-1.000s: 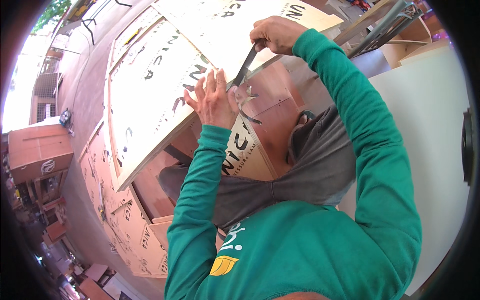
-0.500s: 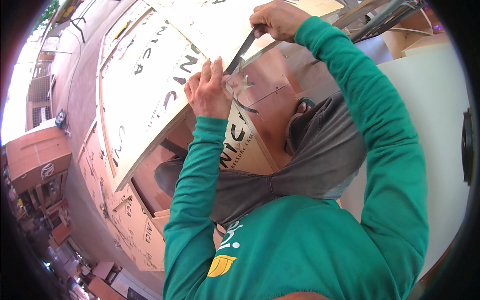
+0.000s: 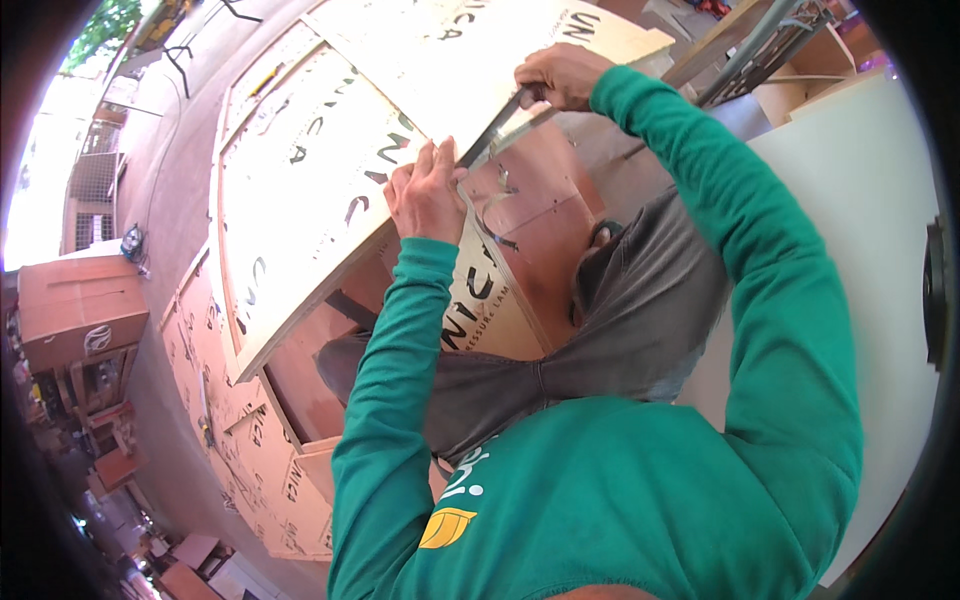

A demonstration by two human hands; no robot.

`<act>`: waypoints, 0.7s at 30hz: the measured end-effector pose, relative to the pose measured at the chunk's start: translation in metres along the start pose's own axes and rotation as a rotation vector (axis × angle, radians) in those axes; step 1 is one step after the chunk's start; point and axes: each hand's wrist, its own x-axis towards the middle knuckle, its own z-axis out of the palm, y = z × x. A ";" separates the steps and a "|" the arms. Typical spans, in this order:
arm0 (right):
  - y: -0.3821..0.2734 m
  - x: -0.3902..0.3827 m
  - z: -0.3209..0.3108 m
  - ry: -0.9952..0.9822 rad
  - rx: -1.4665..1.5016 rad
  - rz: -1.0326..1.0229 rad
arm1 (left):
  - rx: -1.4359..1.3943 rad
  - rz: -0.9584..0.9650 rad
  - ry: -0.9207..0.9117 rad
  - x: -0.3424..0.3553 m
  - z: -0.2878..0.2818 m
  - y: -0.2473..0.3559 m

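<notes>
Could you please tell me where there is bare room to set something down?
The white surface right of the right sleeve looks bare, as does the panel between the left hand and the yellow item. It is crowded where the left hand, right hand and dark tool gather.

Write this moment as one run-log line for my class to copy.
Left hand: at panel edge | Right hand: gripping dark flat tool | Tool: along panel edge, far end by left hand

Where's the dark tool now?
Upper middle, head view: the dark tool is in the right hand, far end beside the left hand, at the edge of the board.
</notes>
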 end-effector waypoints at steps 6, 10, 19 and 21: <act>-0.015 -0.004 -0.027 0.049 0.159 0.074 | -0.018 -0.062 -0.022 0.001 0.002 0.006; -0.027 0.003 -0.038 0.096 0.157 0.040 | -0.032 -0.116 -0.041 0.005 -0.001 0.014; -0.040 0.016 -0.035 0.226 -0.031 -0.088 | 0.122 -0.039 -0.046 -0.001 0.006 0.013; -0.042 0.021 -0.037 0.210 -0.050 -0.084 | 0.134 -0.049 -0.043 0.000 0.007 0.014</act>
